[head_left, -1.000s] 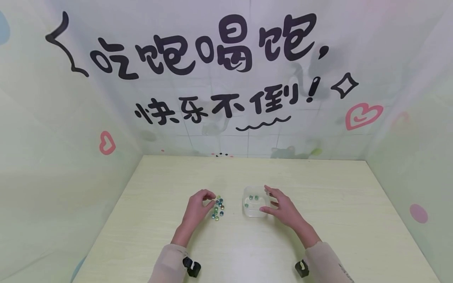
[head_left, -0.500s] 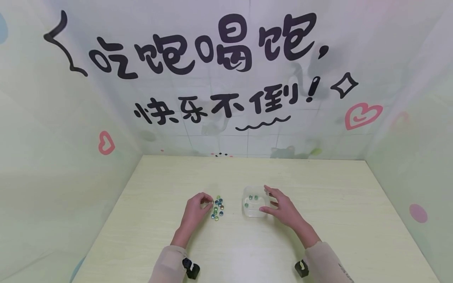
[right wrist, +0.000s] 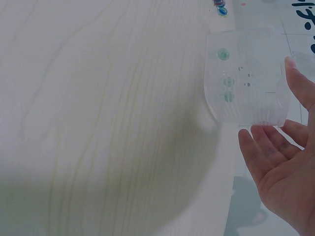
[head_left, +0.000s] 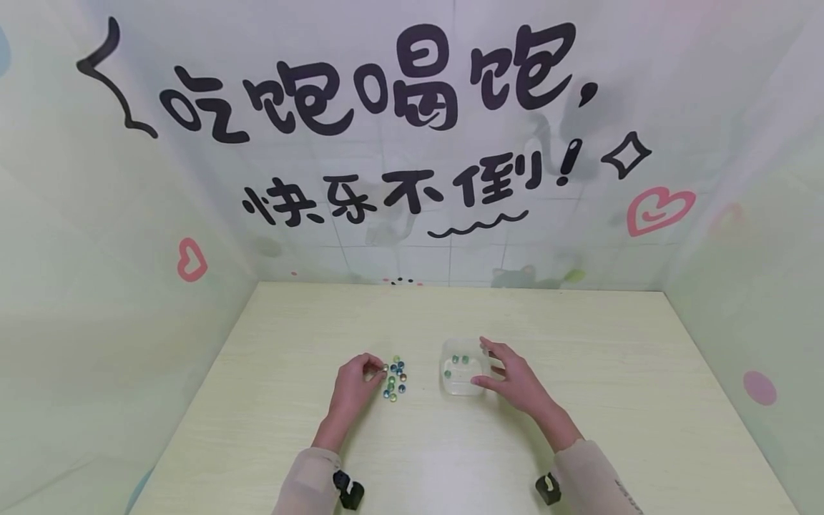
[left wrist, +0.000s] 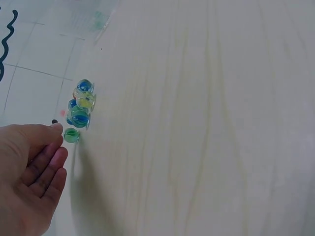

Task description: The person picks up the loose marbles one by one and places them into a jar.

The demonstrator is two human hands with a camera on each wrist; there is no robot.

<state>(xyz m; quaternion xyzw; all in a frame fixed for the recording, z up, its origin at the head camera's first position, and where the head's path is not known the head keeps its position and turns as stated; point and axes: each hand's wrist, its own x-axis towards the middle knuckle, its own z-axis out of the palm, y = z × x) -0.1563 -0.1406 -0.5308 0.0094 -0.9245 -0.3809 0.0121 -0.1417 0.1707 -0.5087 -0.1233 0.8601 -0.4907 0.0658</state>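
Beside a cluster of glass marbles [head_left: 391, 380] on the table, my left hand [head_left: 352, 386] pinches a greenish marble [left wrist: 71, 135] at the fingertips. Blue, green and yellow marbles lie close to it, one with a reddish tint. My right hand [head_left: 517, 383] holds the right side of a clear plastic box [head_left: 460, 388], thumb toward the near side and fingers toward the far side. Three green marbles [right wrist: 223, 54] lie apart inside the box. In the right wrist view, several fingertips touch the box's wall.
The pale wood-grain table [head_left: 309, 322] is enclosed by printed cloth walls [head_left: 412, 250] at the back and sides. Black straps or mounts [head_left: 350, 492] hang near both sleeves. A gap of bare table separates the marble cluster from the box.
My left hand has moved slightly toward me and its fingers have closed together; a marble now shows at the fingertips. The right hand and the box stay in place.
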